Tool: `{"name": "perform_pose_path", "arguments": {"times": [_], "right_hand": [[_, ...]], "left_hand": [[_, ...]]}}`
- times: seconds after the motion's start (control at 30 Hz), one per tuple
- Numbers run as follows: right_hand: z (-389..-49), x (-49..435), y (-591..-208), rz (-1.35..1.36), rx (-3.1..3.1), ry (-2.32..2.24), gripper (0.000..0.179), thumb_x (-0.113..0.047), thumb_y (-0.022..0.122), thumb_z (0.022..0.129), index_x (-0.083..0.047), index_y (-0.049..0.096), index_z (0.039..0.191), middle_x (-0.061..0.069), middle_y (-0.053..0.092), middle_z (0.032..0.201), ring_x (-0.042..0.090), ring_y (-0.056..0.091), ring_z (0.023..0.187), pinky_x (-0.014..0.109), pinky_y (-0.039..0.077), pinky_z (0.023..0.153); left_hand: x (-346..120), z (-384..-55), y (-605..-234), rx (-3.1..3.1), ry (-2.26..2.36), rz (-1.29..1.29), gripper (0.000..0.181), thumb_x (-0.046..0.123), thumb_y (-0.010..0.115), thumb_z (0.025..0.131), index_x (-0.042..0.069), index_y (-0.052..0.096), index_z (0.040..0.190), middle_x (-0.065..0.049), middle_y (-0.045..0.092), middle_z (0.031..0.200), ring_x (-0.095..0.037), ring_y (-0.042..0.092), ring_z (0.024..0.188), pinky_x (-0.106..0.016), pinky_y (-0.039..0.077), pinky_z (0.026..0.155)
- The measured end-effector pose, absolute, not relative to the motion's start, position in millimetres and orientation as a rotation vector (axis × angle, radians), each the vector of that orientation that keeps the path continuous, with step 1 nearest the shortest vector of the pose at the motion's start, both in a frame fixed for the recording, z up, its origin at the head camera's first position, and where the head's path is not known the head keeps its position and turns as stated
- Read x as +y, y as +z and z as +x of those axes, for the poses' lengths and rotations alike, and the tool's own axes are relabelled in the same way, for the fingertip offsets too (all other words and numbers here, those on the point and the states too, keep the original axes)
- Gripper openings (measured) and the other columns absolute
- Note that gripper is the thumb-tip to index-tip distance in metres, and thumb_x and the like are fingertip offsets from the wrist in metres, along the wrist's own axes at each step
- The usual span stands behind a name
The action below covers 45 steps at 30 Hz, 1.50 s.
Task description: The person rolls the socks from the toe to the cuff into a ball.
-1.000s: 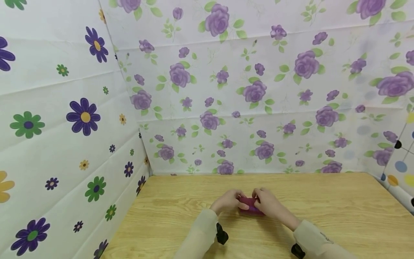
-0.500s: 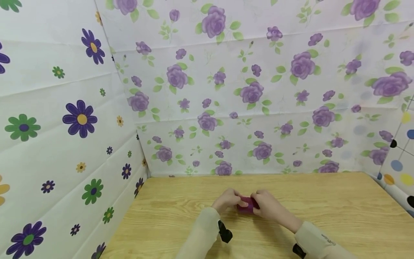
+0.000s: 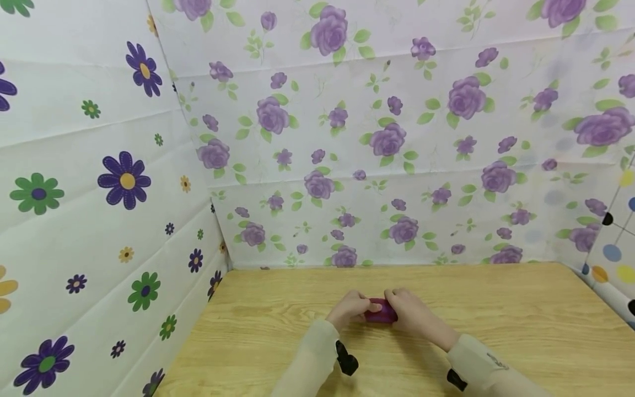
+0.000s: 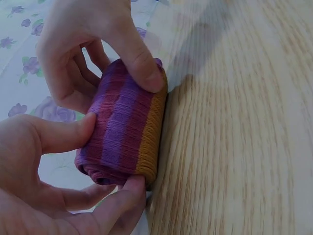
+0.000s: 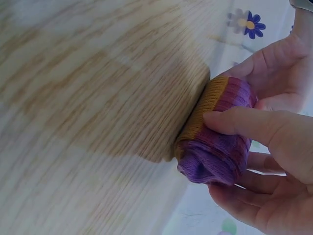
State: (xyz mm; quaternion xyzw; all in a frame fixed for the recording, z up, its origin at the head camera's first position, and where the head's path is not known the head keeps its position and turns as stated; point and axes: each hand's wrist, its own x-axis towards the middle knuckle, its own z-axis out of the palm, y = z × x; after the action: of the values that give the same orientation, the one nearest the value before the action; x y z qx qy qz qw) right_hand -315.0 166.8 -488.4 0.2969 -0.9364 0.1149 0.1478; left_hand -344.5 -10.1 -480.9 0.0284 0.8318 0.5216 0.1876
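Note:
A knitted sock (image 3: 382, 313), rolled into a short, tight cylinder, lies between both hands low over the table. In the left wrist view the rolled sock (image 4: 117, 127) shows purple and maroon stripes with a mustard ribbed cuff (image 4: 152, 132) along the table side. My left hand (image 3: 349, 309) grips one end, its thumb on the stripes and a fingertip at the coiled edge. At the other end my right hand (image 3: 413, 313) holds the roll, thumb pressed on the cuff. The right wrist view shows a purple fold (image 5: 205, 166) bulging from that end.
Light wood-grain table (image 3: 268, 331) lies under the hands. A white cloth with purple roses (image 3: 317, 132) hangs behind its far edge, and a daisy-print cloth (image 3: 99, 220) hangs at the left. A dotted cloth (image 3: 612, 264) stands at the right.
The right fingers, raised over the sock a second ago, have closed round its end. The sock has turned in the hands and now looks like a compact roll.

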Motion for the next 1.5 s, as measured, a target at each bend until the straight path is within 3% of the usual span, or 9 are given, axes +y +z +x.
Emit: {"name": "perform_pose_path", "arguments": {"times": [0.2,0.33,0.53,0.6,0.77,0.9,1.07,1.3,1.5], "right_hand": [[-324.0,171.8,-491.0,0.826,-2.732,0.378,0.04,-0.008,0.084,0.063,-0.005,0.056,0.091,0.006,0.06,0.08,0.018,0.055,0.073,0.034,0.047,0.063],[-326.2,174.5,-492.0,0.812,-2.776,0.451,0.035,-0.013,0.082,0.067,-0.005,0.059,0.093,0.004,0.061,0.08,0.014,0.054,0.072,0.03,0.045,0.061],[-329.3,179.8,-491.8,0.831,-2.832,0.635,0.026,-0.019,0.076,0.075,-0.004,0.065,0.093,0.0,0.062,0.078,0.009,0.05,0.065,0.024,0.04,0.057],[-330.5,183.0,-492.8,0.838,-2.876,0.772,0.022,-0.019,0.073,0.08,-0.003,0.066,0.094,0.0,0.063,0.077,0.008,0.053,0.061,0.023,0.042,0.054],[-331.3,189.6,-495.3,0.858,-2.952,1.129,0.02,-0.016,0.066,0.086,0.0,0.067,0.097,0.001,0.064,0.075,0.01,0.061,0.055,0.024,0.05,0.05],[-332.4,191.4,-495.5,0.883,-2.962,1.159,0.022,-0.016,0.065,0.086,0.002,0.067,0.097,0.002,0.065,0.074,0.009,0.06,0.056,0.024,0.05,0.05],[-333.0,193.1,-495.8,0.89,-3.01,1.164,0.027,-0.023,0.062,0.091,0.002,0.069,0.099,0.002,0.067,0.078,0.009,0.058,0.06,0.025,0.048,0.053],[-326.1,190.7,-493.1,0.955,-2.959,1.075,0.034,-0.021,0.059,0.093,0.005,0.063,0.114,0.004,0.066,0.088,0.008,0.053,0.069,0.024,0.045,0.059],[-314.0,181.8,-482.0,0.983,-2.903,0.708,0.046,-0.03,0.074,0.085,0.0,0.062,0.118,0.007,0.063,0.102,0.011,0.055,0.083,0.027,0.046,0.068]], "left_hand": [[-10.0,-346.3,-481.7,2.462,1.526,0.093,0.029,0.019,0.081,0.079,0.006,0.065,0.099,-0.007,0.064,0.093,-0.017,0.06,0.071,-0.035,0.056,0.07],[-10.8,-347.4,-484.2,2.616,1.528,0.283,0.023,0.016,0.083,0.076,0.008,0.073,0.094,-0.007,0.072,0.088,-0.014,0.065,0.074,-0.03,0.056,0.067],[-7.7,-347.2,-486.4,2.807,1.431,0.559,0.005,0.013,0.077,0.081,0.008,0.076,0.082,-0.001,0.072,0.079,-0.003,0.06,0.07,-0.019,0.05,0.063],[-7.4,-346.3,-486.9,2.837,1.359,0.65,0.008,0.013,0.073,0.085,0.007,0.076,0.081,-0.001,0.071,0.076,-0.001,0.056,0.065,-0.017,0.047,0.059],[-10.0,-343.6,-486.7,2.794,1.117,0.847,0.016,0.015,0.065,0.093,0.002,0.074,0.096,-0.007,0.071,0.088,-0.001,0.054,0.066,-0.016,0.045,0.058],[-11.2,-341.6,-482.3,2.731,0.931,0.912,0.035,0.014,0.078,0.082,-0.001,0.067,0.111,-0.009,0.07,0.103,-0.007,0.061,0.082,-0.018,0.05,0.073],[-8.1,-340.2,-485.0,2.763,0.713,0.942,0.052,0.011,0.09,0.065,0.005,0.064,0.11,-0.003,0.069,0.101,-0.008,0.061,0.086,-0.02,0.05,0.08],[-6.7,-341.3,-496.4,2.813,0.68,0.966,0.047,0.014,0.09,0.066,0.008,0.067,0.106,0.0,0.069,0.097,-0.005,0.058,0.082,-0.018,0.048,0.076],[-9.0,-342.9,-497.7,2.759,0.761,0.945,0.039,0.013,0.088,0.066,0.007,0.068,0.099,0.003,0.067,0.088,-0.002,0.055,0.073,-0.017,0.046,0.069]]}}
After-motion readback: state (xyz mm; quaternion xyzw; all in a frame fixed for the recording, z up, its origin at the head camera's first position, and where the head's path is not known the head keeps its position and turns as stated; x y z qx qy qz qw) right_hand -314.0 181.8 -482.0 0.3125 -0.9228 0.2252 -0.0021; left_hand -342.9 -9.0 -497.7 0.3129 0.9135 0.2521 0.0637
